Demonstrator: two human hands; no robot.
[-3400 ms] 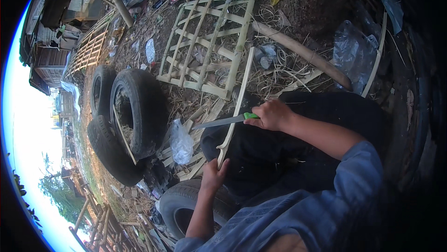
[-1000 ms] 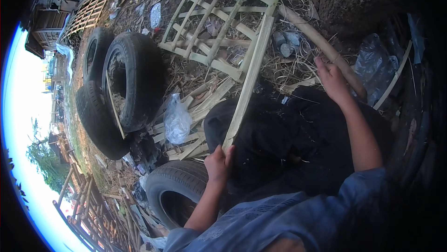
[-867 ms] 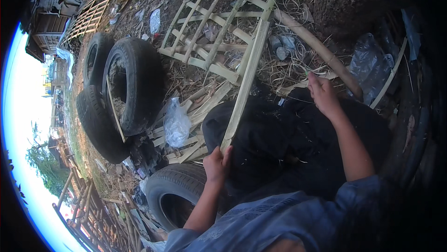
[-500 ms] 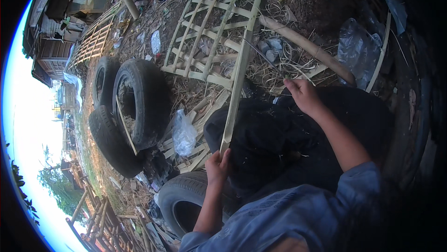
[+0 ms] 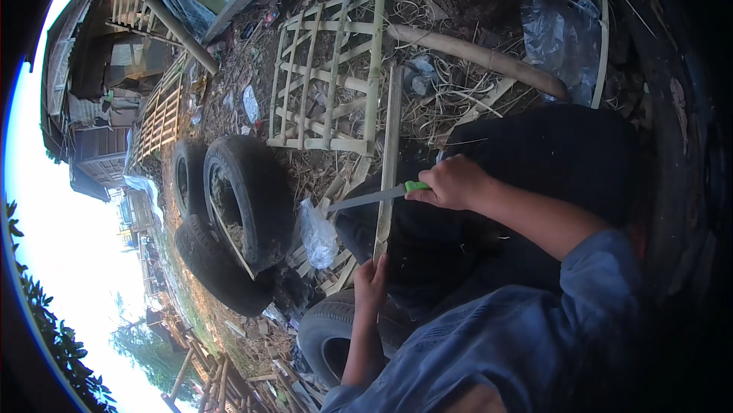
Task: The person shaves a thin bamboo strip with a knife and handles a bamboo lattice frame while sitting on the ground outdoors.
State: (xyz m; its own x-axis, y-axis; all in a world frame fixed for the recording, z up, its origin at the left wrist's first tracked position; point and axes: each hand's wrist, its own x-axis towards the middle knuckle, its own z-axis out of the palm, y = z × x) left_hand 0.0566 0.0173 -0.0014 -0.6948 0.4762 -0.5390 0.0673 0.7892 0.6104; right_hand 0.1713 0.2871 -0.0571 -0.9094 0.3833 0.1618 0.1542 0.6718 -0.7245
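Observation:
My left hand (image 5: 370, 285) is closed round the lower end of a long, flat bamboo strip (image 5: 391, 134), which stands up and away from me in front of my dark trousers. In my right hand (image 5: 456, 184) is a knife (image 5: 359, 201) with a bright green handle, gripped in a fist. Its blade points left and crosses the strip a short way above my left hand. Whether the blade's edge touches the strip I cannot tell. Beyond the strip's far end, a lattice panel of bamboo slats (image 5: 324, 81) lies on the ground.
Several old tyres (image 5: 248, 203) stand at the left, and another tyre (image 5: 324, 333) is beside my left forearm. A clear plastic bag (image 5: 317, 236) lies on split bamboo. A bamboo pole (image 5: 481, 58) crosses the ground ahead, near a large plastic sheet (image 5: 561, 39) and scattered shavings.
My right hand has come down and left, bringing the knife from the strip's far part to its near part. My left hand keeps its hold. The whole view has shifted somewhat.

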